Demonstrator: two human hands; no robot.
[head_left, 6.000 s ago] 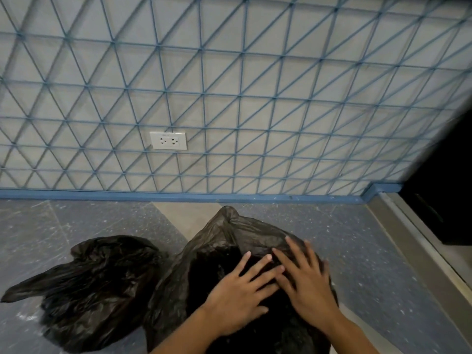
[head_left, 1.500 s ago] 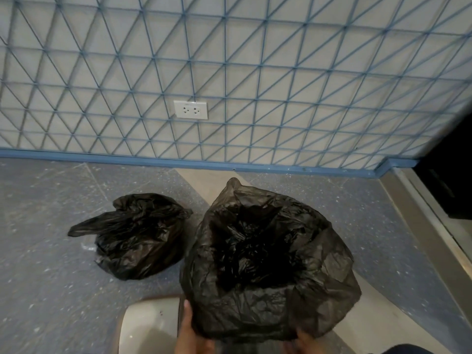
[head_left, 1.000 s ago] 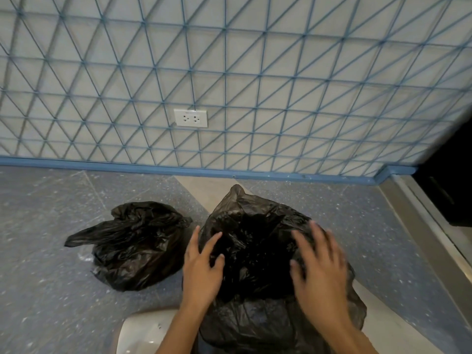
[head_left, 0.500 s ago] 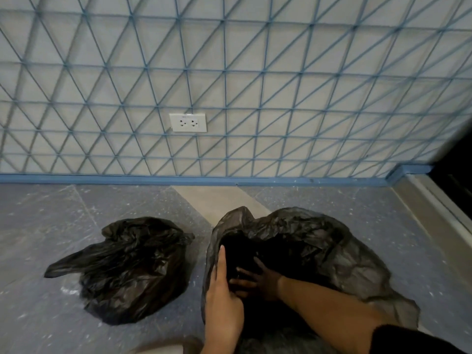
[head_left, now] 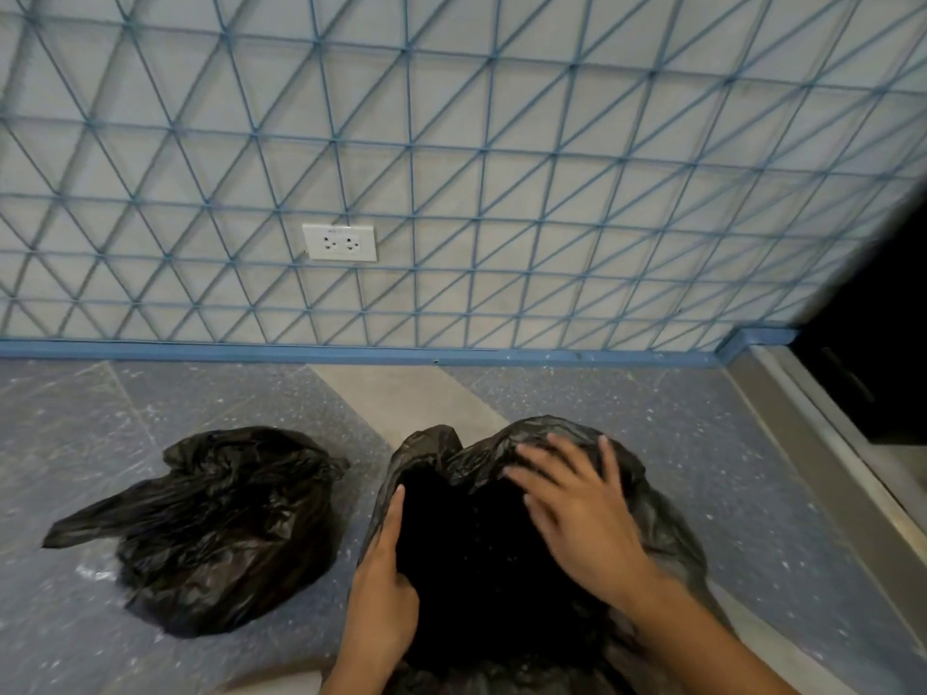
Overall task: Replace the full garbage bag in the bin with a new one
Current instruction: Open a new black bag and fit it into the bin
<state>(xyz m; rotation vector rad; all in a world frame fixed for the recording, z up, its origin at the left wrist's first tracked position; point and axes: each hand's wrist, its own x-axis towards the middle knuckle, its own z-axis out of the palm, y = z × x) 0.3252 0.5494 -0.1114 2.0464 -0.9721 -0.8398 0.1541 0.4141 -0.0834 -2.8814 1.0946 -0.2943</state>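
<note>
Left hand (head_left: 383,589) pinching new black liner's (head_left: 662,514) left rim; right hand (head_left: 577,514) spread flat, fingers apart, on its far edge. Full tied garbage bag (head_left: 210,524) on floor (head_left: 782,494), left of liner.

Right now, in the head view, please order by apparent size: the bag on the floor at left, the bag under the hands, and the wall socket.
1. Bag under the hands, though it is nearer the camera
2. Bag at left
3. Wall socket
</note>
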